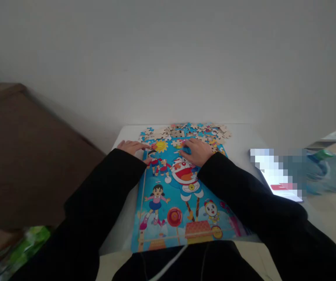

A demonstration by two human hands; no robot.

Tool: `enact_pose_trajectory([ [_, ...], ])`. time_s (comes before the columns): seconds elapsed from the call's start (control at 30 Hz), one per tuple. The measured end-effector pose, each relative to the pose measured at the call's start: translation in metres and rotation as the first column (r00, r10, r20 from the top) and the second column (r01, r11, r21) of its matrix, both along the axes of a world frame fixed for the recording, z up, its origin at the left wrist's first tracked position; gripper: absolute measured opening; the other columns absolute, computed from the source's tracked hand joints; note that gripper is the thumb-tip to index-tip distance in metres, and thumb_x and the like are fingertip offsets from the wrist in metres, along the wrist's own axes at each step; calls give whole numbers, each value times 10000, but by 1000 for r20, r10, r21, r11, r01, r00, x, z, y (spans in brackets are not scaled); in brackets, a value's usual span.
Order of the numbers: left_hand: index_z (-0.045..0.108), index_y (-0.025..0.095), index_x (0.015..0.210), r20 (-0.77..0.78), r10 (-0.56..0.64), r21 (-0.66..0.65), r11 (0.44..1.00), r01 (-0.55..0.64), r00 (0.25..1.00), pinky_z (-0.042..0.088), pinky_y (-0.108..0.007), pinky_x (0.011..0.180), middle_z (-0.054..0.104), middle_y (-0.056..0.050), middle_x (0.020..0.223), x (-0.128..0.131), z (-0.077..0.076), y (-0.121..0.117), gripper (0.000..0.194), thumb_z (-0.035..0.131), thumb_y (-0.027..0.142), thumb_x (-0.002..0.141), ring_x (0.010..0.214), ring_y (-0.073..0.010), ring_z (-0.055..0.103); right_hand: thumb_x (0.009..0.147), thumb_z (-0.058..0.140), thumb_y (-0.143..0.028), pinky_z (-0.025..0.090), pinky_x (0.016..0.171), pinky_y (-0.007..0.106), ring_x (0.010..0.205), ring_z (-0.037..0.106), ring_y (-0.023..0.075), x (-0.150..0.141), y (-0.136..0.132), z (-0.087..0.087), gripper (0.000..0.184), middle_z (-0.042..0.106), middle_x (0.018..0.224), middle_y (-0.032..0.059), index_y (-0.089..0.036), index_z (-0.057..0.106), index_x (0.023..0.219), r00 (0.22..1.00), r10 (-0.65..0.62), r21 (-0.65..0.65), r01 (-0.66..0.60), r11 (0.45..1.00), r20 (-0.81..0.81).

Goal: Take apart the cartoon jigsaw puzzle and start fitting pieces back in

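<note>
Left hand (133, 147) laid open at puzzle board (168, 199) left edge, right hand (199, 152) curled over its upper part, grip unclear, pieces (177, 133) strewn beyond.

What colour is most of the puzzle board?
Blue; the puzzle board shows best in the head view.

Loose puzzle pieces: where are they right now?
In the head view, the loose puzzle pieces lie at upper middle, along the far edge of the puzzle board on the white table, beyond the left hand and right hand.
</note>
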State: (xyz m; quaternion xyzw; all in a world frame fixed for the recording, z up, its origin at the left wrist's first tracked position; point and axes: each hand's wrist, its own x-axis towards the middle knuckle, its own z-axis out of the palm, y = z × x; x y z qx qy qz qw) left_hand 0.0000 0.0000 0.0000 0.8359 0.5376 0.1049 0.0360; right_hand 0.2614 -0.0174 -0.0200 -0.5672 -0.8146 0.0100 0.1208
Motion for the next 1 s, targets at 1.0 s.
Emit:
enact_pose_trajectory([
  [1.0,593,208,1170,65,31,40,999,-34,997,270,-497,1044,624,-81,1158,10,-48,31,389,484,318,814,1149,-258,498,875,453,-442,426,654,286,934,581,207,-3,-2,-11,336,604,1077,72,-217,639,1041,994,89,36,-87,996,-65],
])
